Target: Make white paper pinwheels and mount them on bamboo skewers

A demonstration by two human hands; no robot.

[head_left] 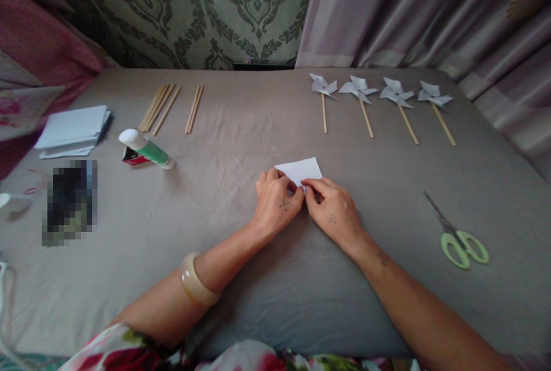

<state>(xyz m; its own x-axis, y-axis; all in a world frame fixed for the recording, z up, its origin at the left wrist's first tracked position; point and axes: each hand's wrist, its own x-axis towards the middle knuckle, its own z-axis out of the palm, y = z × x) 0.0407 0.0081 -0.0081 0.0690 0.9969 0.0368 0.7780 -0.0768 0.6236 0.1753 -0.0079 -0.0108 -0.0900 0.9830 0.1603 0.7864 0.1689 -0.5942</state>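
A small white sheet of paper [303, 170] lies on the cloth-covered surface in front of me, its near edge partly hidden by my fingers. My left hand [279, 194] pinches that near edge from the left, with the fingers curled. From the right, my right hand [331, 203] grips the same edge between thumb and forefinger. The fingertips of both hands almost meet at the middle of the paper. Whether the paper is folded there cannot be made out.
Scissors [458, 239] with green handles lie at the right. Several paper pinwheels [396, 94] on sticks stretch along the back right. At the left are a glue stick [148, 150] over a small red box [134, 157], loose wooden sticks [158, 108] and a stack of paper [73, 130].
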